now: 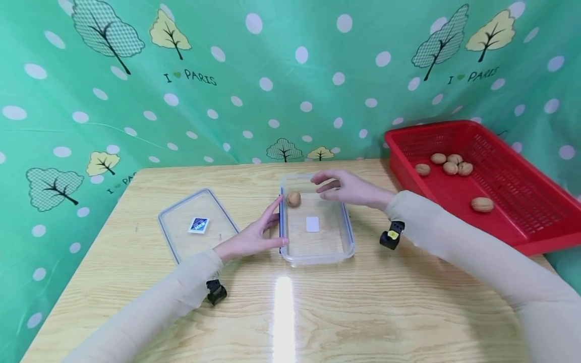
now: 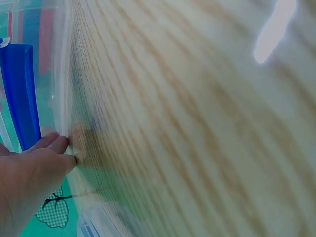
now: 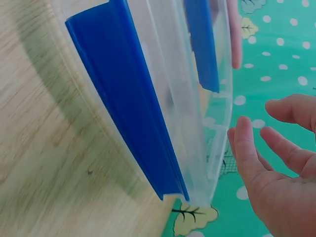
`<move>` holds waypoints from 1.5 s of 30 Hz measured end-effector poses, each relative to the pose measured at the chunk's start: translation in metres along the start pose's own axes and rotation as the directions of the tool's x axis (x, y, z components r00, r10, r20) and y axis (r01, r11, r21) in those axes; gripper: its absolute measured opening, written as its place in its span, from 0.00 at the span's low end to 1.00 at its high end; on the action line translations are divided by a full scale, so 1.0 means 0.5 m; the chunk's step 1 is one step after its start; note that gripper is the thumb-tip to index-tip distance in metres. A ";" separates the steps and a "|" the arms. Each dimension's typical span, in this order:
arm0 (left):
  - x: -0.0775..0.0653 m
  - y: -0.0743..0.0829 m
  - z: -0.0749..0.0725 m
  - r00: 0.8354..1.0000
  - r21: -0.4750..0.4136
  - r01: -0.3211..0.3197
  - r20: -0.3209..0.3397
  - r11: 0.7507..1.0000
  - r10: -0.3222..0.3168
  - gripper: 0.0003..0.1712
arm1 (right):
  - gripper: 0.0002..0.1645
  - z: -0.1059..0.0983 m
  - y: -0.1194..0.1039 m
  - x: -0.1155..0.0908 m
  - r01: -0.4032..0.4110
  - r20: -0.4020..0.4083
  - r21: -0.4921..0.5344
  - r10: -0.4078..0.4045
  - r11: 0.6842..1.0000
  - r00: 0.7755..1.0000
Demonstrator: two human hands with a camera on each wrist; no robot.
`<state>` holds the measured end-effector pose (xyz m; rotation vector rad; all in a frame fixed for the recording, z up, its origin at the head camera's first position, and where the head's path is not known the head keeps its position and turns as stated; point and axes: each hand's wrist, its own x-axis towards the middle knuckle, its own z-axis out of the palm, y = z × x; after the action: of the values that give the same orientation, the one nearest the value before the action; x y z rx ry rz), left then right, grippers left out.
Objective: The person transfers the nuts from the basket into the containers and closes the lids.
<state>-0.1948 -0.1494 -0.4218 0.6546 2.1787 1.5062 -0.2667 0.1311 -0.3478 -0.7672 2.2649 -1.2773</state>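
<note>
Hovering over the container (image 1: 317,258) near the counter's (image 1: 386,302) back edge, the right hand (image 1: 347,187) has loose, empty fingers; the left hand (image 1: 254,239), fingers spread, touches the container's side. A walnut (image 1: 293,198) lies inside, near its back-left corner.

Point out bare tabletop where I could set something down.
Widest: the wooden tabletop on the near side of the plastic container. Smaller: left of the blue-edged lid. Crowded: the gap between lid and container, where the left hand reaches, and between container and red plastic basket, where the right arm crosses.
</note>
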 end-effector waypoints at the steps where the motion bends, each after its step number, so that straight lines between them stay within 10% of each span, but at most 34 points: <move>1: 0.000 0.001 0.000 1.000 -0.001 -0.007 0.002 1.000 0.007 0.59 | 0.28 -0.005 0.000 -0.006 0.002 -0.005 0.002 -0.002 1.000 1.000; 22: -0.004 0.002 0.006 1.000 0.008 -0.023 -0.006 1.000 0.024 0.59 | 0.28 -0.112 -0.011 -0.168 -0.071 -0.184 -0.055 0.060 0.996 0.981; 45: -0.003 -0.001 0.005 0.999 -0.001 -0.038 -0.014 0.999 0.038 0.58 | 0.29 -0.251 0.024 -0.268 -0.162 -0.448 -0.068 0.115 0.984 0.886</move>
<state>-0.1922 -0.1487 -0.4232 0.6906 2.1867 1.5359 -0.2442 0.3022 -0.2848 -0.3560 2.7070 -1.3843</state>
